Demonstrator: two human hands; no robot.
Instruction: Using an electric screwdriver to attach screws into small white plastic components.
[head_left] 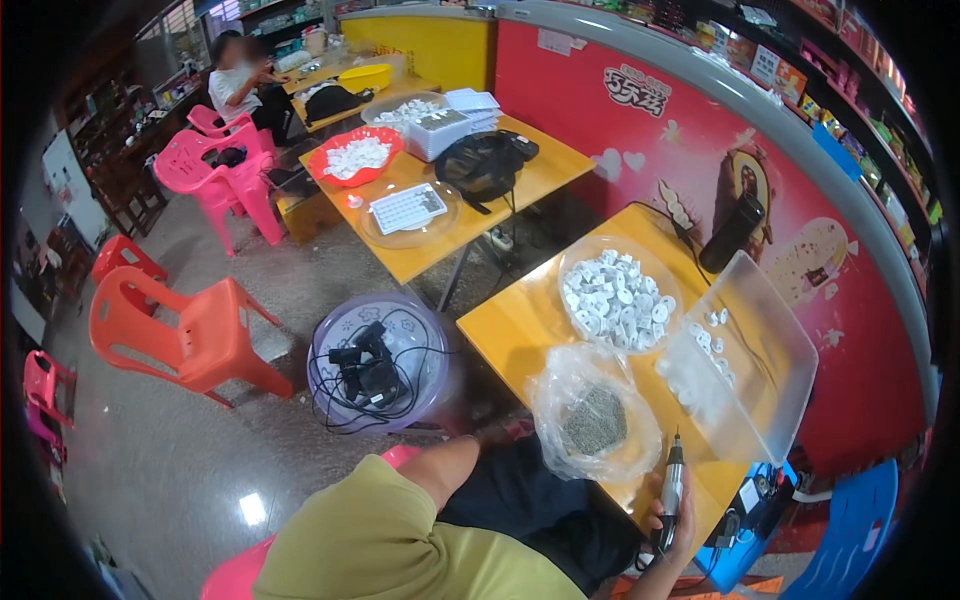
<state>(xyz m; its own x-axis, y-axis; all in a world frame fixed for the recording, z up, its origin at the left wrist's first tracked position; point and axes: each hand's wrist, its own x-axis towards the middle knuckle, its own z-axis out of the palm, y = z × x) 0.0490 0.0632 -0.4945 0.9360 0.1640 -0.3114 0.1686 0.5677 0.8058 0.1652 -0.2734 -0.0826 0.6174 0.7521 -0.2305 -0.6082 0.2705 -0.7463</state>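
My right hand point(683, 533) is wrapped around a silver and black electric screwdriver point(674, 487), its thin bit pointing away from me at the yellow table's near edge. Just left of the tool, a clear plastic bag point(550, 400) lies open, holding a heap of small grey metal pieces point(595, 420), probably screws. Beyond it, a clear round bowl point(668, 275) is heaped with small white plastic parts point(615, 300). To the right stands a translucent bin point(775, 365), with several white parts point(710, 345) in view there. My left upper arm shows under a yellow-green sleeve point(370, 520); my left hand is out of sight.
A black bottle point(733, 232) stands at the table's far right. Left of the table, a lilac basin point(435, 345) holds black devices and cables. An orange chair point(205, 330) and a blue chair point(860, 530) flank me. Another person point(240, 90) sits beyond the farther tables.
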